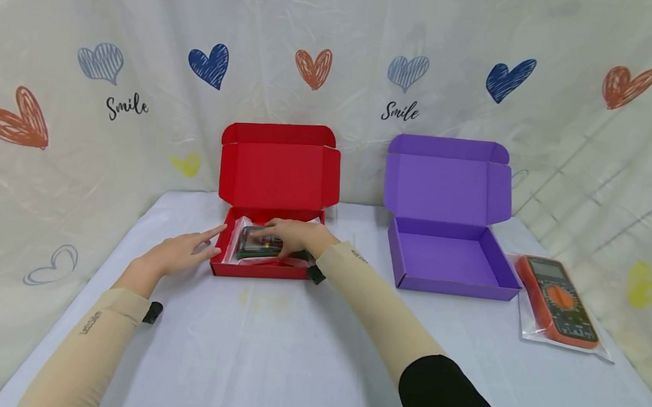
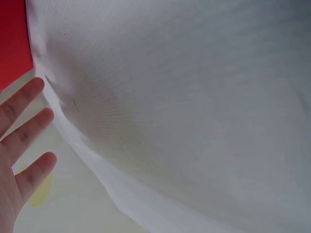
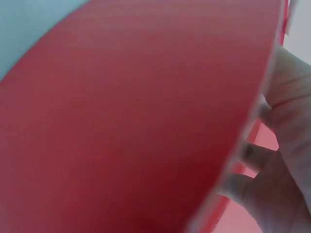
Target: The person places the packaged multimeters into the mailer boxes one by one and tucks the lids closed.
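A red cardboard box (image 1: 274, 272) stands with its lid up. Inside it lies a dark green multimeter (image 1: 249, 249) in a clear plastic bag (image 1: 230, 251). My right hand (image 1: 298, 235) reaches over the box's right side, its spread fingers resting on the bagged multimeter. In the right wrist view the red box wall (image 3: 136, 111) hides the fingertips of that hand (image 3: 277, 179). My left hand (image 1: 181, 255) is at the box's left wall, fingers extended and fingertips at its edge. The left wrist view shows this hand (image 2: 19, 141) holding nothing.
To the right stands a purple box (image 1: 447, 285) with its lid up and nothing inside. Beside it lies an orange multimeter (image 1: 560, 301) in a clear bag. A white cloth covers the table (image 1: 277, 351), and a patterned curtain (image 1: 359, 25) hangs behind.
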A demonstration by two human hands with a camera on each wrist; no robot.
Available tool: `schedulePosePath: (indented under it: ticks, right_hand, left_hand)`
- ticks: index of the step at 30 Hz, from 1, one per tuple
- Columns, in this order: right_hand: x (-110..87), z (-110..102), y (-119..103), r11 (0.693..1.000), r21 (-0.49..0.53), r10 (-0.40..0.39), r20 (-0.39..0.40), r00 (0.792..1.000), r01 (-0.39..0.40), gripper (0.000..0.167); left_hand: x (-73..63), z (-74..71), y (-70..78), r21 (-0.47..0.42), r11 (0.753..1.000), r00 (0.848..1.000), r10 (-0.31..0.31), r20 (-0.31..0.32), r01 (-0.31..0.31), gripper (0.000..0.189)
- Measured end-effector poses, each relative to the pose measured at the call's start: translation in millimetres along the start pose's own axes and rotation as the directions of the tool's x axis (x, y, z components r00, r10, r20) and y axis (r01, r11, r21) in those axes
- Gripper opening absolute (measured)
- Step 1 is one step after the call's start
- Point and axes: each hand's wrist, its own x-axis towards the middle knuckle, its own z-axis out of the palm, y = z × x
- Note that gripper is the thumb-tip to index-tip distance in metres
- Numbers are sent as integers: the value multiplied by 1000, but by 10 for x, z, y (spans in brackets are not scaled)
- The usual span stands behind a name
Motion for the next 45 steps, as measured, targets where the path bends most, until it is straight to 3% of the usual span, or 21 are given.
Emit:
schedulePosePath:
  ticks: [11,16,23,31,45]
  right_hand:
    - [-43,-75,-16,994,86,63,30,998,-66,88]
    - [-31,-71,-2,997,39,70,37,997,-71,88]
    - [1,-59,-12,991,-114,74,69,995,-65,91]
    - [0,-56,-56,981,-139,142,63,988,-133,92]
    - [-196,-24,4,997,-66,41,87,995,-35,72]
  left_hand:
    - [31,-41,25,-5,1000,1000,3,-7,-3,75]
    - [40,-46,41,-15,1000,1000,-3,-3,3,76]
    - [43,-82,48,1,1000,1000,-10,2,10,75]
    - [48,-132,56,-20,1000,999,-20,29,20,77]
    - [26,-112,67,-42,999,997,-23,71,26,78]
